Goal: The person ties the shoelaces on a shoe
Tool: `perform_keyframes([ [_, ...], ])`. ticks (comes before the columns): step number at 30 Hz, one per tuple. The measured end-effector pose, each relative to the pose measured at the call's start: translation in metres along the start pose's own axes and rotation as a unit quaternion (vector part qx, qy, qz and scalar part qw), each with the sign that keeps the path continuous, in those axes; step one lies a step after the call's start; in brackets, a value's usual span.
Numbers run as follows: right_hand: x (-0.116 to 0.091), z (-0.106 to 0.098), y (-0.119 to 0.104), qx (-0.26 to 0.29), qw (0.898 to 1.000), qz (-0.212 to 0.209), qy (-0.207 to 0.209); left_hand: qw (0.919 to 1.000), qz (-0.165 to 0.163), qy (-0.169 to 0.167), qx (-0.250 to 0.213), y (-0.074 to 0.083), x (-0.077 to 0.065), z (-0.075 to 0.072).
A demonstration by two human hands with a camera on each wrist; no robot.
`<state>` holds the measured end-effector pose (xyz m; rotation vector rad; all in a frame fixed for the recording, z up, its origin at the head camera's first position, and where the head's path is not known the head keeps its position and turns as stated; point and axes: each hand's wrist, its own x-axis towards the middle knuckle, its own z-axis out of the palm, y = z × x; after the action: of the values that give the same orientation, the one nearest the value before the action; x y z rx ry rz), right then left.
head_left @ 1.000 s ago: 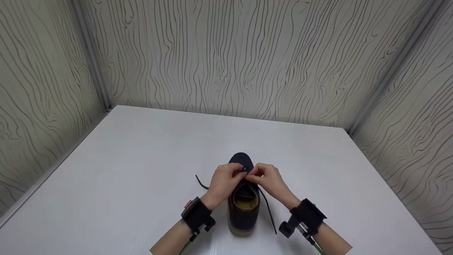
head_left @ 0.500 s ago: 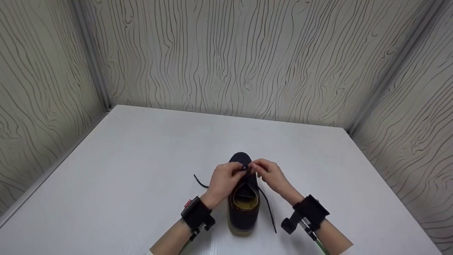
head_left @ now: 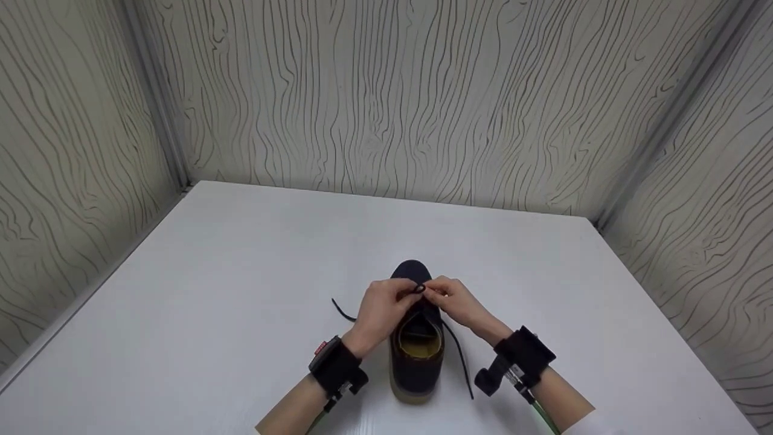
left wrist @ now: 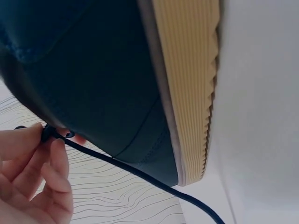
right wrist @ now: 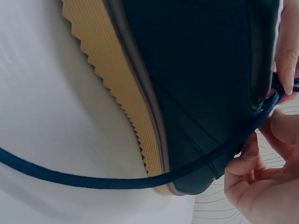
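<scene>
A dark blue lace-up shoe with a tan ridged sole stands upright on the white table, toe pointing away from me. Over its front, my left hand pinches the dark shoelace at the knot, where a small loop sticks up between both hands. Thumb and forefinger of my right hand pinch the lace on the loop's right side, the fingertips partly hidden. One lace end trails down right of the shoe; another end pokes out left past my left hand.
The white table extends around the shoe on every side. Pale walls with a wood-grain pattern enclose it at the back and both sides. Each wrist wears a black strap with a camera and a cable.
My right hand lifts slightly away up and right, then comes back in against the loop. The loop shows more clearly now. The left hand and the shoe stay in place.
</scene>
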<state>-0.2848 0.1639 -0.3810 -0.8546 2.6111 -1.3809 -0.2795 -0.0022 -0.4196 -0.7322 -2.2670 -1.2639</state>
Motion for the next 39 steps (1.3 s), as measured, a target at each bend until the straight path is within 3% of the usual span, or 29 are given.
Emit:
perform_keyframes([
  [7, 0.007, 0.003, 0.022, 0.042, 0.999, -0.003, -0.003, 1.0000, -0.004, -0.004, -0.002, 0.001, 0.001, -0.001],
  [13, 0.012, 0.005, 0.041, 0.026, 0.999, -0.020, -0.012, 1.0000, -0.001, -0.005, 0.007, 0.000, 0.000, -0.002],
  [21, 0.004, -0.008, 0.033, 0.066, 0.995, 0.013, -0.069, 0.9997, -0.018, -0.014, -0.006, 0.000, 0.000, -0.001],
  [25, -0.001, -0.010, 0.015, 0.051, 0.995, 0.000, -0.087, 0.9999, -0.012, -0.008, 0.000, -0.001, 0.000, 0.000],
  [32, 0.000, -0.002, 0.004, 0.005, 0.997, -0.059, -0.058, 0.9999, -0.007, 0.005, -0.007, 0.000, -0.003, 0.000],
  [39, 0.000, 0.002, 0.009, 0.035, 0.998, -0.047, -0.007, 0.9999, -0.009, 0.011, 0.002, 0.001, -0.002, 0.000],
])
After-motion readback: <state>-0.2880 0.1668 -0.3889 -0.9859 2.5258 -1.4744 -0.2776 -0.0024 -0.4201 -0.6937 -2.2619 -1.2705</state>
